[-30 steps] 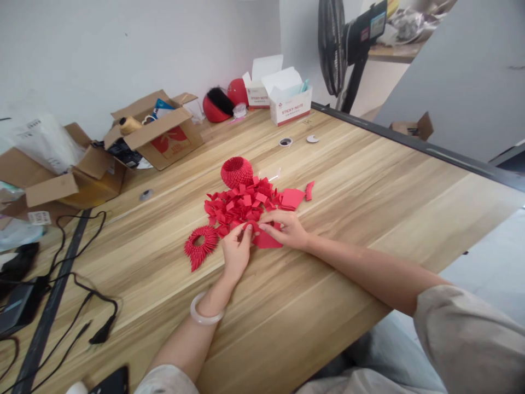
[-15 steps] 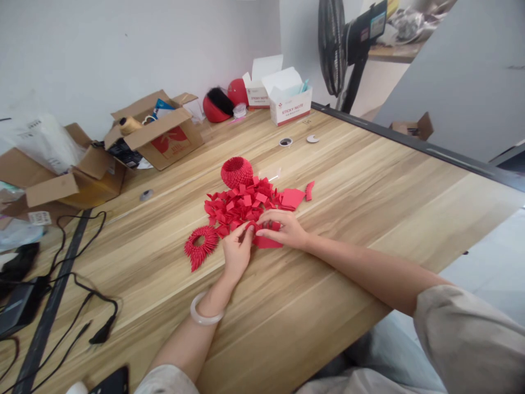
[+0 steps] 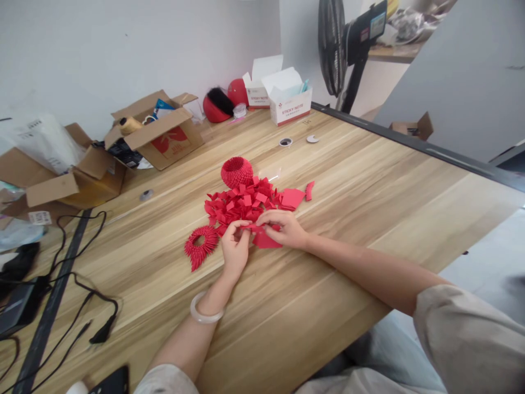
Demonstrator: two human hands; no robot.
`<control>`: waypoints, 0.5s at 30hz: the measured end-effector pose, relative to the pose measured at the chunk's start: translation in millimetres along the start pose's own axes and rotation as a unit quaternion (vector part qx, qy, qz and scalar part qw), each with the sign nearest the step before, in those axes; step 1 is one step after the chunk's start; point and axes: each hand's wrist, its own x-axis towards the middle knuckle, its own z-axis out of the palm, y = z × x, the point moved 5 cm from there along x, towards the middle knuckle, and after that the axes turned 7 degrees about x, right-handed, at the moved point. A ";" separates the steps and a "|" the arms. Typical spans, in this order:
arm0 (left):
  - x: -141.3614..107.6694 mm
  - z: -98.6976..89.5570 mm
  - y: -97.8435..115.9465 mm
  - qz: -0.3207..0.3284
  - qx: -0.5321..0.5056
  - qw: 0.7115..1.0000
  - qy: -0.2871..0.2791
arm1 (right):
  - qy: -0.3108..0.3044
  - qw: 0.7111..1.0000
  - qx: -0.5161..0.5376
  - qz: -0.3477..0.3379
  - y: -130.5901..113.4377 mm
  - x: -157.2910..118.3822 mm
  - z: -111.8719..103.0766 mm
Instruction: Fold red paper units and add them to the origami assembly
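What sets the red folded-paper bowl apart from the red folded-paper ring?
The folded-paper bowl has a raised, rounded wall; the folded-paper ring lies flat. The bowl's outline is round, while the ring's runs out to a point. Both are red, with many folded pieces.

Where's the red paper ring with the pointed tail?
Head view: the red paper ring lies left of centre on the wooden table, beside the left hand.
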 end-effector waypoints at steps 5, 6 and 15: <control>-0.1 -1.9 3.6 0.022 0.016 1.000 0.006 | -0.033 0.999 0.024 -0.004 -5.6 2.0 1.2; -0.3 -1.8 4.5 0.027 0.025 0.999 0.005 | -0.034 0.999 0.024 -0.001 -5.8 2.2 1.4; 0.5 -2.0 2.0 -0.010 -0.037 0.999 0.034 | -0.043 0.998 0.032 0.026 2.6 0.8 4.6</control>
